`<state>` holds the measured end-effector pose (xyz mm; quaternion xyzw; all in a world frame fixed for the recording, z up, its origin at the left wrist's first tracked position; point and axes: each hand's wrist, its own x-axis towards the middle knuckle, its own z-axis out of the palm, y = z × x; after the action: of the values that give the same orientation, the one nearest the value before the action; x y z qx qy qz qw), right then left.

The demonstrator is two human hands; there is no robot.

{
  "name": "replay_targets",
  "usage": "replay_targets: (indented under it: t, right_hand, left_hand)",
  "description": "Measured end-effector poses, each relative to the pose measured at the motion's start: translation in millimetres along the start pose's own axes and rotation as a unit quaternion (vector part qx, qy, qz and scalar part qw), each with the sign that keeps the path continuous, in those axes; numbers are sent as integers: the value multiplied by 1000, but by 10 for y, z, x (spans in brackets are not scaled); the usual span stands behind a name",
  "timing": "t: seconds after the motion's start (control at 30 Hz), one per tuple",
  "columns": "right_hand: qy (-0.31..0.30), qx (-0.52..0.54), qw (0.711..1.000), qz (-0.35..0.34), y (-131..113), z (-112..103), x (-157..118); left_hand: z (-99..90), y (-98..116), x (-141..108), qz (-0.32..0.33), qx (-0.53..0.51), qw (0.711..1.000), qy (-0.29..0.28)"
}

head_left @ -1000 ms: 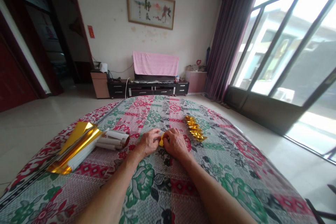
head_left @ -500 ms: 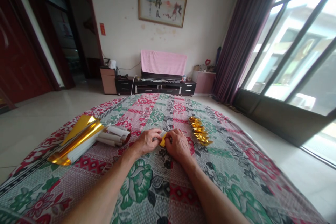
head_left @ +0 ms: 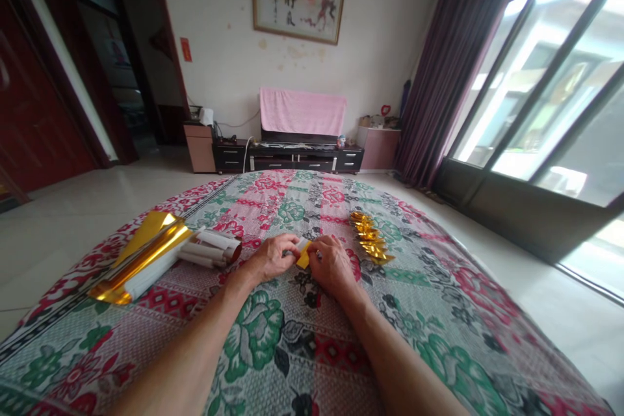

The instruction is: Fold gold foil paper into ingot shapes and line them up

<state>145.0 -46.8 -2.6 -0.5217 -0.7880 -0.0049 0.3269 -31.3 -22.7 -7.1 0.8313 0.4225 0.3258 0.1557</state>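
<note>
Between my two hands, at the middle of the table, is a small piece of gold foil paper [head_left: 303, 255] with a white patch at its top. My left hand [head_left: 277, 255] pinches its left edge with bent fingers. On the other edge, my right hand [head_left: 333, 264] is closed, its fingers curled over the paper. To the right lies a row of folded gold paper pieces [head_left: 371, 237], overlapping one another. Off to the left rest curled sheets of gold foil paper [head_left: 151, 257] with white undersides, and beside them several white paper rolls [head_left: 210, 250].
A flowered cloth [head_left: 292, 211] covers the round table. Beyond it stands a low black cabinet [head_left: 305, 159] below a pink cloth [head_left: 303, 110]. A dark curtain [head_left: 453, 65] and large windows are on the right; a dark red door [head_left: 39, 97] is on the left.
The view has tipped slightly. Both hands stay at the same spot on the paper, and a little more of its gold face shows between them.
</note>
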Motion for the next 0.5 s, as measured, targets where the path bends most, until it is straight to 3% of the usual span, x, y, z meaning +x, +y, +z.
replay_targets:
  t: [0.17,0.33,0.5]
  right_hand:
    - [-6,12,999,-41,19,-68,-13]
    - [-71,97,987,-106,41,-100,2]
    - [-93,160,976,-112,59,-133,8]
  left_hand:
    - [-7,14,7,-1,3,1000,-5]
    - [1,-3,13,3,1,1000,1]
    - [0,-3,14,3,-11,1000,4]
